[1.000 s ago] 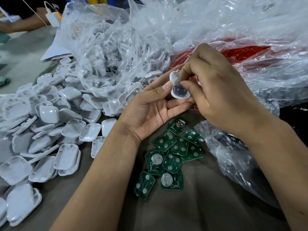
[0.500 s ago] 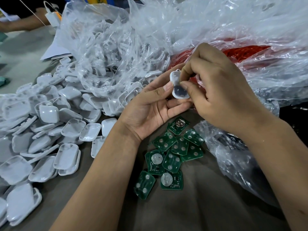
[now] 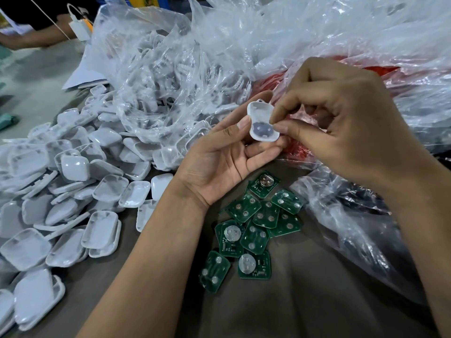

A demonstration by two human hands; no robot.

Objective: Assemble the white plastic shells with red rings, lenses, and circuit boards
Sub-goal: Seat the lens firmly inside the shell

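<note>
My left hand (image 3: pixel 219 157) holds a small white plastic shell (image 3: pixel 261 123) upright between thumb and fingers, its hollow side towards me with a dark round part inside. My right hand (image 3: pixel 341 123) pinches at the shell's right edge with thumb and forefinger; whether something small is in that pinch is hidden. Several green circuit boards (image 3: pixel 253 223) lie in a loose heap on the table below my hands. A pile of white shells (image 3: pixel 73 191) covers the table at the left. Red rings (image 3: pixel 300 147) show through a clear bag behind the shell.
Large crumpled clear plastic bags (image 3: pixel 195 69) with more white parts fill the back. Another clear bag (image 3: pixel 341 215) with dark contents lies at the right. Another person's arm (image 3: pixel 36 37) rests at the far left. The brown table surface (image 3: pixel 292 301) shows in front.
My right hand's fingers have shifted slightly down along the shell's right edge, uncovering more of its inside. My left hand and the shell have barely moved.
</note>
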